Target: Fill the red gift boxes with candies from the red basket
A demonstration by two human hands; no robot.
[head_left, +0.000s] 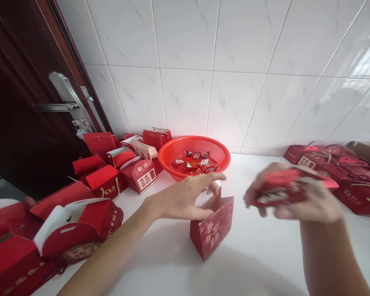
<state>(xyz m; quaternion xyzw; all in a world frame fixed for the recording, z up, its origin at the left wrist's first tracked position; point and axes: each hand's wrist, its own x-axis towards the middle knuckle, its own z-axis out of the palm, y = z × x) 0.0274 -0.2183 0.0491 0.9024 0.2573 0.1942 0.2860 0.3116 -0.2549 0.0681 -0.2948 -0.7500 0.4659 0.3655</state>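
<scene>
An open red box (214, 232) with pale lettering stands upright on the white table. Around its open top is my left hand (185, 197), with the thumb at the near rim and the fingers over the far side. To the right of this box, raised above the table and smeared by motion, my right hand (296, 197) grips a red packet (279, 187). Just behind the box sits a red plastic basket (194, 142) with several small wrapped candies (203, 162) in it.
Several red gift boxes (106, 181), many with open tops, crowd the left side. More red boxes (360, 197) lie at the right. A tiled wall (185, 94) rises behind the white table (234, 267); a dark door (24, 82) is at the far left.
</scene>
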